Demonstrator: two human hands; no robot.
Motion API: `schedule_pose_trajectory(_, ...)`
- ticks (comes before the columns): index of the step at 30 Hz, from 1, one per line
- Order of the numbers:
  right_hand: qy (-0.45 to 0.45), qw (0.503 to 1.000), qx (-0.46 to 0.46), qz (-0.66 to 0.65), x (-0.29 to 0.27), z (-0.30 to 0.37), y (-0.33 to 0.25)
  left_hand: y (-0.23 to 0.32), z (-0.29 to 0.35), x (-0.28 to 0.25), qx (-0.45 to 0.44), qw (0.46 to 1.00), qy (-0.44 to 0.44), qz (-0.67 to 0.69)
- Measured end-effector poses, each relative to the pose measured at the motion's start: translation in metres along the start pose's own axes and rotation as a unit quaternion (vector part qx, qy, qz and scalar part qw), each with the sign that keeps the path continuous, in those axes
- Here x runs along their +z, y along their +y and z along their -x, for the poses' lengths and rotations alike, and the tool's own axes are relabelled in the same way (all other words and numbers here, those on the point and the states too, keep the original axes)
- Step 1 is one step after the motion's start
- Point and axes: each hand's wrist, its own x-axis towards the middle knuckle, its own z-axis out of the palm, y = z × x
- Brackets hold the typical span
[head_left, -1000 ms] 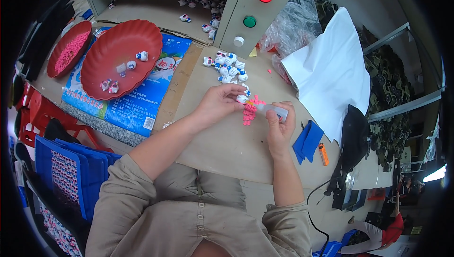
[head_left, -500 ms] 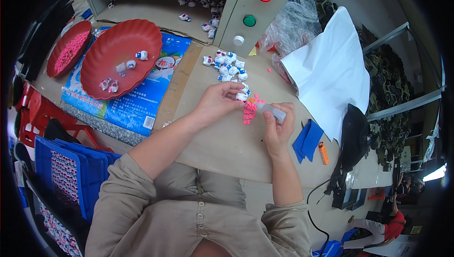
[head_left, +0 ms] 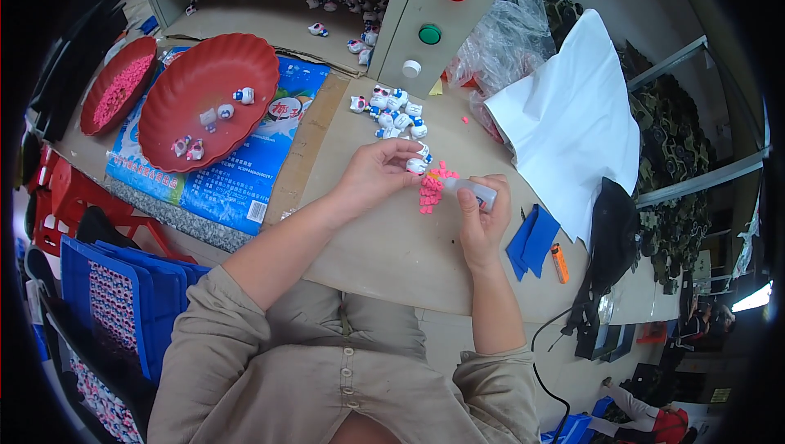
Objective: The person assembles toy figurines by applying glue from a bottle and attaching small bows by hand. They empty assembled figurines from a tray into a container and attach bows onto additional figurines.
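Observation:
Between the fingertips of my left hand [head_left: 372,176] is a small white cat-like figurine [head_left: 417,166]; the fingers are closed round it and hide part of it. My right hand [head_left: 486,227] grips a translucent squeeze bottle [head_left: 482,194], its narrow tip pointing left toward the figurine. Whether the tip touches it I cannot tell. Under and beside the tip lie small pink pieces [head_left: 430,194] in a loose heap on the tabletop. Just beyond my left hand sits a pile of white and blue figurines [head_left: 392,110].
To the left, a red scalloped dish [head_left: 196,76] holds several figurines, beside a smaller red dish [head_left: 105,123] of pink pieces. A grey machine [head_left: 401,43] with buttons stands at the back. White sheet [head_left: 572,125], blue cloth [head_left: 533,239] and orange lighter [head_left: 559,264] lie right.
The bottle in my right hand has turned slightly, its tip still near the figurine. My left hand is nearly unmoved. A person in the far right background has shifted lower.

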Motion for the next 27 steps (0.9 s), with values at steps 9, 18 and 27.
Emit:
schedule_pose_trajectory(9,-0.007,1.000,0.001,-0.010,0.001,0.002,0.002,-0.003,-0.001,0.000,-0.007,1.000,-0.011,0.009)
schedule_pose_trajectory(18,0.087,0.908,0.246,-0.328,-0.015,-0.020,-0.003,-0.004,-0.003,-0.002,0.003,0.999,-0.015,-0.046)
schedule_pose_trajectory(27,-0.040,0.957,0.275,-0.085,-0.030,-0.026,0.028,0.000,-0.003,-0.002,-0.008,1.000,-0.018,0.015)
